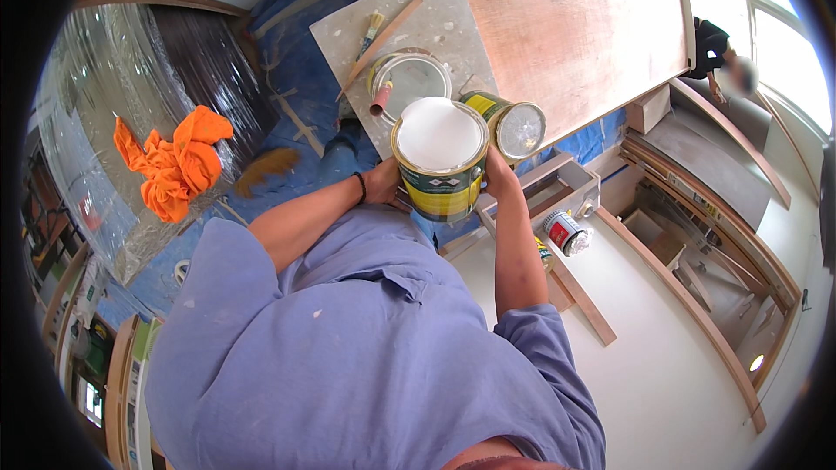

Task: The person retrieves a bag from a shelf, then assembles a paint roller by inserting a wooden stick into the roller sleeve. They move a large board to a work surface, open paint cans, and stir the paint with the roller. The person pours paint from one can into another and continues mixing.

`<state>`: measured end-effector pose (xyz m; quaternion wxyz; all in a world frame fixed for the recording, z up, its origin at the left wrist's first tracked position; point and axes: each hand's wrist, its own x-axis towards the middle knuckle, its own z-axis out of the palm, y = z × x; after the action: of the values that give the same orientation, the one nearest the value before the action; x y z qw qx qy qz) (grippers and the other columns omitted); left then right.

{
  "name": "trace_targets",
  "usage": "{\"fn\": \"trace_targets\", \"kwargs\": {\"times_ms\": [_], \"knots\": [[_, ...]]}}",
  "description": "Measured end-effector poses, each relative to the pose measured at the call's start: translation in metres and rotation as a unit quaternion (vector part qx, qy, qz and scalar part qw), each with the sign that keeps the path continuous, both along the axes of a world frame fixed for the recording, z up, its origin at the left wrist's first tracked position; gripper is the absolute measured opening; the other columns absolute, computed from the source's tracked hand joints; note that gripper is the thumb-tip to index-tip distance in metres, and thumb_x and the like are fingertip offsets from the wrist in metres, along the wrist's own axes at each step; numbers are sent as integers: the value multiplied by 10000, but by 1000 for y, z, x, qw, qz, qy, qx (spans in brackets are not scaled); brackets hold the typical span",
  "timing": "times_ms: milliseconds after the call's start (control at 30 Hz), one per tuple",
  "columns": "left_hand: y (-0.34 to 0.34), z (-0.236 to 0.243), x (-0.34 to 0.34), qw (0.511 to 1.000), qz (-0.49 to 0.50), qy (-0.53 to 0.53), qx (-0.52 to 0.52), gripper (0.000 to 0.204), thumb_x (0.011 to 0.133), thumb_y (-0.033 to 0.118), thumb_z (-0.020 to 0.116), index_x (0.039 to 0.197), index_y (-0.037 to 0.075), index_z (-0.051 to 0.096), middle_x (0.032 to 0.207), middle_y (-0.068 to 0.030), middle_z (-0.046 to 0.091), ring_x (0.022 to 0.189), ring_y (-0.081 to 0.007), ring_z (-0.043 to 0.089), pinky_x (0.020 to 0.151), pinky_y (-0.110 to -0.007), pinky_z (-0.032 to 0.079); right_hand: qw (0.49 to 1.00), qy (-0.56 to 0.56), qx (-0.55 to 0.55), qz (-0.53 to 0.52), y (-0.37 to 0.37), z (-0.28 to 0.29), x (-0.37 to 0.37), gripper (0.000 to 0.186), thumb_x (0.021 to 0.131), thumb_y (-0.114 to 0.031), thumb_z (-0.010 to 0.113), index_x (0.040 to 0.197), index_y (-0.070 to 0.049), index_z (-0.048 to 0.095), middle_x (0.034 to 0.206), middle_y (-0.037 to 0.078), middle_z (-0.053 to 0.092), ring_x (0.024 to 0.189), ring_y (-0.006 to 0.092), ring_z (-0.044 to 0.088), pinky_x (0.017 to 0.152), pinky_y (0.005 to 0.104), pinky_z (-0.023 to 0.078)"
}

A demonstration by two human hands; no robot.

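Note:
A paint can [441,188] with a green and yellow label stands upright between my hands, its top open and white inside. My left hand [380,184] is closed against its left side, and my right hand [498,176] grips the opposite side; the can partly hides the fingers of both. Just beyond it, on a paint-spotted grey board [453,22], sits a round container [416,83] with a pale inside, a red-handled brush [381,98] resting at its edge. A second green and yellow can [521,129] is to the right, close to my right hand.
A flat brush [373,28] and a wooden stick [396,30] lie on the board. Beside it is a large wooden panel [575,26]. An orange cloth [185,161] rests on plastic sheeting at left. A red-and-white can [564,231] is at right; another person [707,48] is farther off.

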<state>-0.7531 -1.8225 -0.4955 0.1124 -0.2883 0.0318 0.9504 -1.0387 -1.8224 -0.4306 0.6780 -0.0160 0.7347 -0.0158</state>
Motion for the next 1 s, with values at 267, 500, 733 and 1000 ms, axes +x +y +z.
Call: {"fn": "trace_targets", "kwargs": {"times_ms": [267, 500, 733, 1000], "knots": [[-2, 4, -1, 1000, 1, -13, 2, 1005, 973, 842, 172, 1562, 92, 491, 1530, -218, 528, 1314, -427, 572, 1091, -597, 489, 1000, 12, 10, -4, -4, 6, 5, 923, 943, -821, 399, 1637, -212, 397, 1654, 159, 413, 1426, 478, 416, 1098, 683, 370], [0, -7, -4, 997, 30, -58, -38, 868, 1024, 781, 298, 1601, 145, 422, 1612, -170, 468, 1413, -407, 516, 1078, -644, 483, 995, 7, -88, -37, 13, -4, 2, 844, 963, -772, 439, 1578, -196, 491, 1594, 92, 511, 1450, 331, 452, 1089, 613, 405], [-7, 0, -4, 994, 49, -78, -59, 780, 1050, 725, 359, 1598, 175, 420, 1591, -158, 489, 1405, -407, 523, 1087, -645, 476, 980, 11, -195, -33, 17, 14, 10, 787, 972, -737, 478, 1539, -195, 543, 1533, 65, 571, 1416, 286, 495, 1102, 582, 403], [-2, -10, -4, 993, 57, -80, -68, 723, 1066, 675, 384, 1549, 147, 489, 1498, -157, 577, 1311, -381, 595, 1043, -618, 514, 972, 16, -221, -71, 27, 11, 7, 708, 1000, -663, 520, 1503, -168, 581, 1467, 63, 616, 1338, 240, 548, 1055, 506, 452]]}}
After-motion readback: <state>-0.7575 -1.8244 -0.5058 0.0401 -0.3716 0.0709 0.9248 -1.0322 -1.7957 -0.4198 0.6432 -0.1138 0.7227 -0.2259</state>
